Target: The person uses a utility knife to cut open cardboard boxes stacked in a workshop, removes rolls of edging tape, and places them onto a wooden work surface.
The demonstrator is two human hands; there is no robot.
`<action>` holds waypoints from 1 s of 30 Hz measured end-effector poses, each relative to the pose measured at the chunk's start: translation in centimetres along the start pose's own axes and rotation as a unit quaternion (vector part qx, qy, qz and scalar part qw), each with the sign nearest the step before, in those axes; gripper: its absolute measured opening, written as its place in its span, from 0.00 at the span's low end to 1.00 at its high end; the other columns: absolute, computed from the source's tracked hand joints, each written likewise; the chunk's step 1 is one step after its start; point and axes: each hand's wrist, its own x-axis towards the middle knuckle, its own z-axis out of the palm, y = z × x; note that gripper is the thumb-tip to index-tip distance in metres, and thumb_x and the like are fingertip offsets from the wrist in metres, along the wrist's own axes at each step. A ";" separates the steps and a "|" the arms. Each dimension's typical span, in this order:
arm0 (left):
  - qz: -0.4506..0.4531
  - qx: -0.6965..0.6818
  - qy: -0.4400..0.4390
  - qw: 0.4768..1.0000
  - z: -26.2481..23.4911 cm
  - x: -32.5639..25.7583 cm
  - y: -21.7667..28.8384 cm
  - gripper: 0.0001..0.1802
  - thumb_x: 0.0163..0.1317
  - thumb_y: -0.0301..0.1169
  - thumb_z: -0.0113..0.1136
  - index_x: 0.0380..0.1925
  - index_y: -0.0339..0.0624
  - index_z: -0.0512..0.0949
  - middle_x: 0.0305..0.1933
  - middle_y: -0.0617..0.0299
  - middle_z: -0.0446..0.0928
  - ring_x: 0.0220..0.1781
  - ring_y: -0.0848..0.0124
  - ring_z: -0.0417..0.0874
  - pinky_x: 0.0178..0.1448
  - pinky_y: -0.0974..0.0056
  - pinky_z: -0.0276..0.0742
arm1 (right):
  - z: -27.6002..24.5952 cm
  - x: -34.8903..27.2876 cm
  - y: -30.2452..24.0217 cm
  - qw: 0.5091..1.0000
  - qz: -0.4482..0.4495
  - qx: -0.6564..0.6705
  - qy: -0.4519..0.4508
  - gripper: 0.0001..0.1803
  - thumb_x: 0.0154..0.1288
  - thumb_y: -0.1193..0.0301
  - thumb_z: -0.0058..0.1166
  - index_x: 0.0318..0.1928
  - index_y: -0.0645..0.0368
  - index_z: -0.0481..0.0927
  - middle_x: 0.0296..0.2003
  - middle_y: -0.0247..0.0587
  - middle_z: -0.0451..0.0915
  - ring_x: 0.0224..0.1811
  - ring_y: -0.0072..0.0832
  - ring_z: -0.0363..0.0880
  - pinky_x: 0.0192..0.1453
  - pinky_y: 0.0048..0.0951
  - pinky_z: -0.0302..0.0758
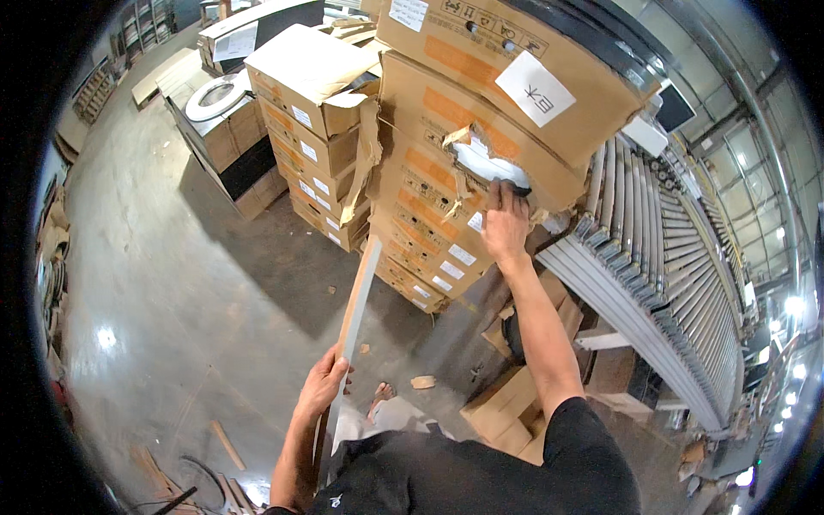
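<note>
Torn carton [481, 163] sitting mid-stack beside roller conveyor [661, 283]; right hand [505, 225] reaching in, fingers curled around white contents. Left hand [324, 382] gripping long flat board [356, 300] upright. Risking stack toppling, weakened cardboard giving way

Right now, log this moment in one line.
left hand: grips white strip | right hand: reaching into torn cardboard box | beside: roller conveyor

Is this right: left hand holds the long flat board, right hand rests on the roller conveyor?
Not quite. In the head view the right hand reaches into the torn hole of a stacked cardboard box, not the roller conveyor beside it. The left hand does hold the long flat board.
</note>
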 end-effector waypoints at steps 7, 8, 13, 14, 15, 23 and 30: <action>-0.060 0.039 0.035 0.997 -6.2 -3.8 -4.0 0.23 0.72 0.38 0.50 0.65 0.45 0.72 0.40 0.66 0.77 0.38 0.74 0.77 0.44 0.64 0.78 | 0.8 0.4 -0.9 0.991 0.048 0.109 0.054 0.13 0.55 0.76 0.52 0.37 0.71 0.85 0.51 0.60 0.80 0.53 0.53 0.78 0.66 0.49 0.68; -0.061 0.057 0.036 0.996 -6.9 -3.9 -3.9 0.24 0.72 0.38 0.50 0.65 0.44 0.72 0.41 0.66 0.78 0.38 0.73 0.77 0.45 0.64 0.78 | 0.5 -0.2 -0.5 0.991 0.041 0.121 -0.028 0.13 0.54 0.76 0.51 0.36 0.71 0.85 0.54 0.62 0.79 0.58 0.52 0.77 0.69 0.50 0.65; -0.024 0.097 0.024 0.995 -9.9 -4.1 -3.3 0.22 0.73 0.39 0.52 0.62 0.39 0.73 0.41 0.66 0.78 0.43 0.75 0.75 0.51 0.65 0.74 | 1.5 -2.2 -3.6 0.996 0.040 -0.067 -0.035 0.33 0.58 0.74 0.49 0.65 0.74 0.68 0.65 0.61 0.69 0.71 0.50 0.64 0.75 0.49 0.58; -0.017 0.082 0.013 0.996 -10.4 -3.8 -3.8 0.23 0.73 0.38 0.51 0.63 0.40 0.73 0.42 0.66 0.78 0.44 0.75 0.75 0.51 0.65 0.74 | 1.7 -2.4 -3.8 0.995 0.046 -0.078 -0.030 0.33 0.59 0.73 0.49 0.66 0.74 0.67 0.66 0.61 0.69 0.72 0.51 0.63 0.75 0.49 0.58; -0.010 0.067 0.001 0.998 -10.9 -3.4 -4.2 0.23 0.72 0.36 0.51 0.64 0.40 0.72 0.42 0.67 0.78 0.44 0.75 0.75 0.52 0.65 0.73 | 1.9 -2.5 -3.8 0.994 0.052 -0.089 -0.024 0.33 0.61 0.73 0.48 0.67 0.74 0.66 0.66 0.61 0.68 0.72 0.51 0.63 0.75 0.50 0.58; -0.014 0.084 -0.045 0.995 -13.0 -1.1 -4.1 0.22 0.72 0.38 0.51 0.62 0.42 0.73 0.40 0.66 0.77 0.41 0.74 0.77 0.48 0.65 0.75 | 0.1 -2.5 -4.8 0.997 0.063 -0.048 0.022 0.31 0.60 0.73 0.49 0.64 0.75 0.68 0.64 0.64 0.68 0.71 0.52 0.63 0.74 0.54 0.57; -0.047 0.061 -0.070 0.995 -13.9 -1.3 -0.9 0.23 0.72 0.39 0.52 0.63 0.46 0.73 0.40 0.65 0.77 0.43 0.74 0.77 0.42 0.63 0.79 | -0.2 -2.3 -5.5 0.995 0.091 0.001 -0.025 0.27 0.59 0.73 0.54 0.59 0.71 0.70 0.59 0.62 0.70 0.65 0.54 0.65 0.70 0.54 0.58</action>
